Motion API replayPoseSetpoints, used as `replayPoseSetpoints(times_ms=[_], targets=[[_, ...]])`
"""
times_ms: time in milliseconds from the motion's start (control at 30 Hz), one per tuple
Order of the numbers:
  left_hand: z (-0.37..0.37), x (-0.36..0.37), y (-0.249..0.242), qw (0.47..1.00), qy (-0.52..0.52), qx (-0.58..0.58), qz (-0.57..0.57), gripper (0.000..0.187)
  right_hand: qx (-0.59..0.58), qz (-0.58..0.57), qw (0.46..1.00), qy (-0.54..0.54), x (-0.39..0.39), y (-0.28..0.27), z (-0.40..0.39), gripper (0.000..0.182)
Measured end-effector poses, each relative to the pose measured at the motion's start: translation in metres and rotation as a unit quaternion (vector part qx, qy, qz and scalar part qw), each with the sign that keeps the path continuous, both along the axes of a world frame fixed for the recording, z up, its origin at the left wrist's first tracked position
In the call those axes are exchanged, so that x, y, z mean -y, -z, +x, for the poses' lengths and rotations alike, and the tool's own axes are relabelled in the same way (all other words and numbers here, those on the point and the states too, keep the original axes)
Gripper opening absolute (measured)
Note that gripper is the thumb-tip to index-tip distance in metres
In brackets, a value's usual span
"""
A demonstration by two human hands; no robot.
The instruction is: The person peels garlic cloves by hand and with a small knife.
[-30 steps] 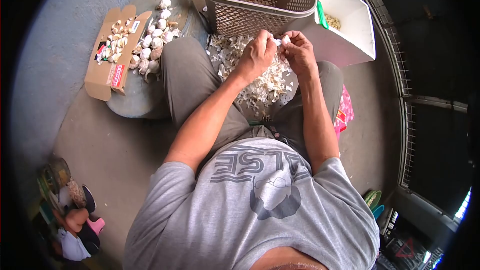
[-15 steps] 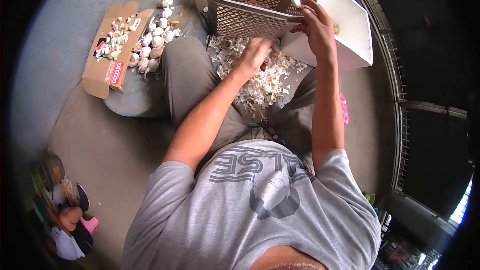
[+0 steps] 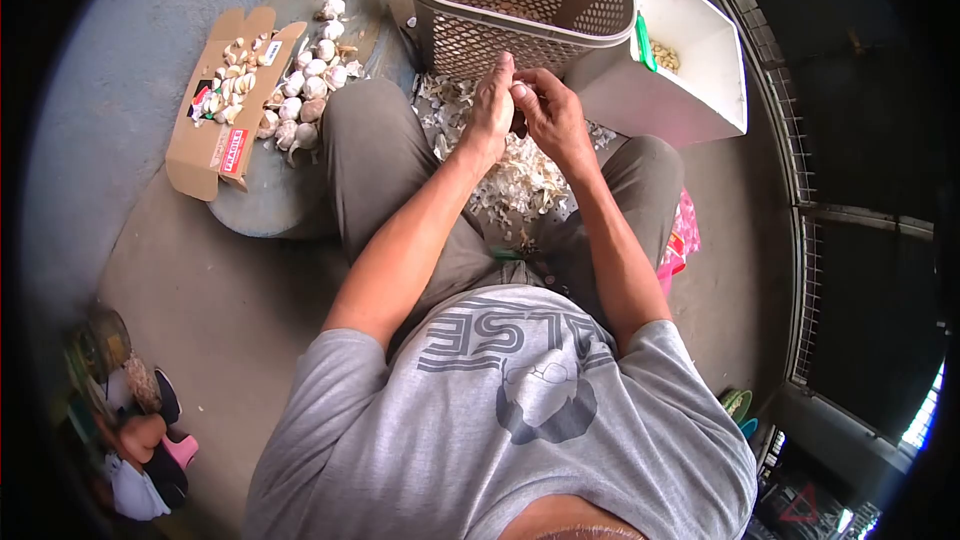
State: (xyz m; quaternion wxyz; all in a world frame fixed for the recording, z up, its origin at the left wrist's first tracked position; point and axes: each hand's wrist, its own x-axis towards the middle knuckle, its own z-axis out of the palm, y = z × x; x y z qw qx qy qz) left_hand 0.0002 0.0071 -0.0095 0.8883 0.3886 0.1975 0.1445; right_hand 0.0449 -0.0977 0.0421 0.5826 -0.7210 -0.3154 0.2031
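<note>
Fingers [image 3: 546,86] meet above partly hidden garlic skins [image 3: 524,181], anything between them indiscernible.

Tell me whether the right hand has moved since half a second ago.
Yes: the right hand moved left, away from the white box, toward the left hand.

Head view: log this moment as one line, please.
left hand, right hand: close together above garlic peelings | anything held: unclear | garlic bulbs: beside cardboard | pale cloves: in white container

Whether the right hand [image 3: 557,122] holds anything is hidden.
</note>
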Motion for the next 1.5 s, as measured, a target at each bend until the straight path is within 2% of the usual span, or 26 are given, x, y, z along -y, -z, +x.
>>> replayPoseSetpoints(times_ms=[67, 167, 267, 400, 500, 633, 733, 833, 967, 1000, 1100, 1133, 1267, 1367, 1500], targets=[[-0.004, -0.004, 0.004, 0.999, 0.018, -0.019, 0.034, 0.056, 0.010, -0.005, 1.000, 0.010, 0.001, -0.008, -0.007, 0.032], [0.000, 0.011, 0.010, 0.998, -0.055, 0.031, 0.023, 0.055, 0.089, -0.075, 0.993, 0.015, 0.002, -0.008, -0.004, 0.029], [-0.006, 0.007, 0.011, 0.998, -0.022, 0.011, -0.065, 0.051, 0.043, -0.010, 0.999, 0.028, -0.001, 0.003, -0.005, 0.025], [-0.006, 0.005, 0.013, 0.990, -0.014, 0.043, -0.132, 0.045, 0.089, 0.020, 0.994, 0.055, -0.006, 0.009, -0.012, 0.023], [-0.007, 0.010, 0.004, 0.988, -0.057, 0.007, -0.145, 0.040, 0.163, -0.063, 0.983, 0.055, -0.007, 0.012, -0.011, 0.026], [-0.008, 0.010, 0.014, 0.991, -0.060, 0.005, -0.118, 0.038, 0.199, -0.043, 0.978, 0.041, -0.005, 0.020, -0.011, 0.023], [-0.008, 0.011, 0.008, 0.989, -0.049, -0.042, -0.135, 0.040, 0.211, -0.029, 0.976, 0.035, -0.002, 0.027, -0.007, 0.020], [-0.016, 0.010, -0.005, 0.987, -0.012, -0.108, -0.115, 0.044, 0.155, -0.066, 0.985, 0.032, 0.002, 0.025, -0.009, 0.019], [-0.016, 0.002, 0.005, 0.992, 0.027, -0.090, -0.083, 0.048, 0.056, 0.015, 0.998, 0.024, 0.000, 0.033, -0.003, 0.029], [-0.018, 0.002, 0.000, 0.993, 0.049, -0.082, -0.063, 0.054, 0.007, 0.046, 0.999, 0.017, 0.001, 0.032, -0.002, 0.033], [-0.009, 0.011, 0.001, 0.997, -0.026, -0.026, -0.069, 0.055, 0.033, -0.051, 0.998, 0.033, -0.002, 0.019, -0.004, 0.031], [-0.006, 0.014, -0.001, 0.993, -0.035, -0.024, -0.110, 0.055, 0.056, -0.019, 0.997, 0.039, -0.002, 0.013, -0.010, 0.028], [-0.016, 0.002, 0.008, 0.988, 0.039, -0.027, -0.145, 0.049, 0.082, -0.026, 0.996, 0.028, -0.003, 0.008, -0.011, 0.025], [-0.013, 0.003, 0.012, 0.985, 0.011, -0.041, -0.167, 0.047, 0.144, -0.053, 0.987, 0.038, -0.002, 0.011, -0.011, 0.024], [-0.018, 0.002, 0.007, 0.983, 0.045, -0.103, -0.145, 0.042, 0.155, -0.020, 0.987, 0.043, 0.000, 0.017, -0.011, 0.023]])
